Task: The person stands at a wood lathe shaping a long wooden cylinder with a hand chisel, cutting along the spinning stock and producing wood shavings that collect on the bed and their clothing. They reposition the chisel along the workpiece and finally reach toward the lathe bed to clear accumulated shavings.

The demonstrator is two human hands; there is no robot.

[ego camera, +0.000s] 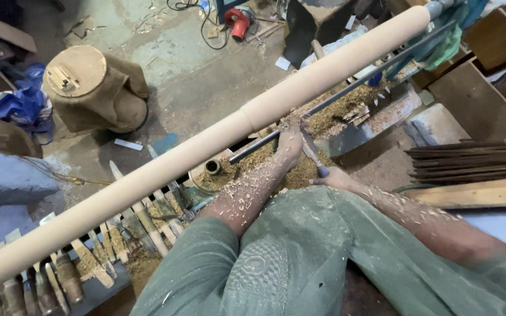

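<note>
A long pale wooden spindle (218, 131) is held across the view from lower left to upper right, with a chisel (311, 153) set against it near its middle.

The blade end is gripped by the left hand (291, 143) close under the wood, just beside the metal rest bar (346, 88); the handle is clasped by the right hand (335, 177). Shavings (329, 117) are heaped below, and spare tools (106, 246) are laid out at lower left. A dig-in could be caused by a tilted edge, and the fingers so near the wood could be caught.
</note>
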